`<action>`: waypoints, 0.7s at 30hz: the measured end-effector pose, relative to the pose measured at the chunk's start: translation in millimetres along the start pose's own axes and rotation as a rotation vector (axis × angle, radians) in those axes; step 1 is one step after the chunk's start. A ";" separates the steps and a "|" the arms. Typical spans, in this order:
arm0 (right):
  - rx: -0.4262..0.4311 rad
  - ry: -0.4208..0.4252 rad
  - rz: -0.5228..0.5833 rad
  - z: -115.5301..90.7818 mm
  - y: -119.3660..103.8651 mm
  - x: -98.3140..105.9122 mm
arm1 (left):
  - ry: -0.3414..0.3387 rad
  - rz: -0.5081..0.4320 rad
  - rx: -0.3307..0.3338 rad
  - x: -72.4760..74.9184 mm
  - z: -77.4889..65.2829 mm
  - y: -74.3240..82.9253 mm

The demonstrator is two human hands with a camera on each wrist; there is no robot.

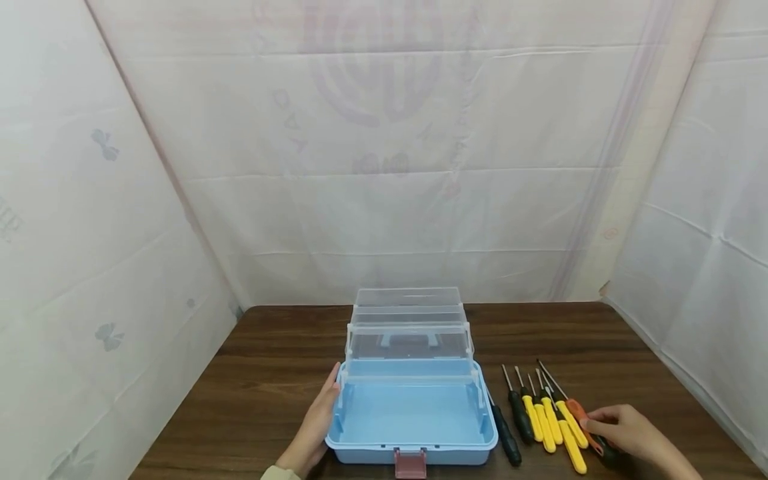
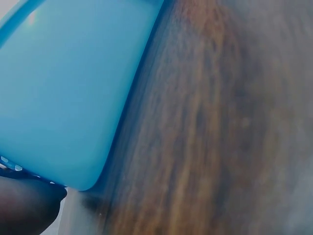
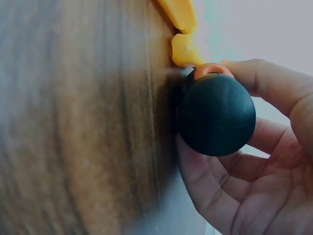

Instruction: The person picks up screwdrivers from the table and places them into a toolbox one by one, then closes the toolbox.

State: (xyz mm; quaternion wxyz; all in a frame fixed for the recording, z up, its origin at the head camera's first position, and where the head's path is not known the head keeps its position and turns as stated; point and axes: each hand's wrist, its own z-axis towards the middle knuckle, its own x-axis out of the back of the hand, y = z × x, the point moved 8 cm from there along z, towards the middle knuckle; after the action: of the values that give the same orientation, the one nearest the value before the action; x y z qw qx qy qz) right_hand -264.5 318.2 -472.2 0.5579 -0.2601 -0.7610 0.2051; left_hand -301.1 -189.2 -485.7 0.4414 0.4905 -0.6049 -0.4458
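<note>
A light-blue toolbox (image 1: 408,412) stands with its lid raised and clear trays (image 1: 411,340) lifted at the back; the bottom looks bare. My left hand (image 1: 315,423) rests along its left wall with fairly straight fingers, and a fingertip (image 2: 29,205) shows by the box edge. At the right, my right hand (image 1: 633,433) pinches an orange-handled screwdriver (image 1: 577,410) lying on the table. A thick black handle (image 3: 217,115) sits alongside it, within the right fingers; whether that handle is gripped too, I cannot tell.
Several yellow-handled screwdrivers (image 1: 553,420) fan out left of the right hand. Two black-handled screwdrivers (image 1: 520,417) lie nearer the box, one against its right wall. Sheeted walls (image 1: 390,213) enclose the back and sides of the dark wooden table (image 1: 252,380).
</note>
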 end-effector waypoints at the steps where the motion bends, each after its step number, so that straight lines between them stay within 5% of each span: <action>1: 0.001 0.007 0.002 -0.2 -0.8 0.0 | 0.000 0.002 0.001 0.7 0.2 0.2; 21: 0.020 0.074 0.027 -6.5 -4.9 2.6 | -0.010 -0.013 0.007 0.2 0.7 -1.0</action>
State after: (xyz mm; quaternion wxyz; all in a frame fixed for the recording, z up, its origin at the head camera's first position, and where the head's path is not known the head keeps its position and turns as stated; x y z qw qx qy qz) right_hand -259.7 316.2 -465.3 0.5853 -0.2722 -0.7342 0.2105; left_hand -301.6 -189.5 -486.8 0.4338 0.4935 -0.6055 -0.4491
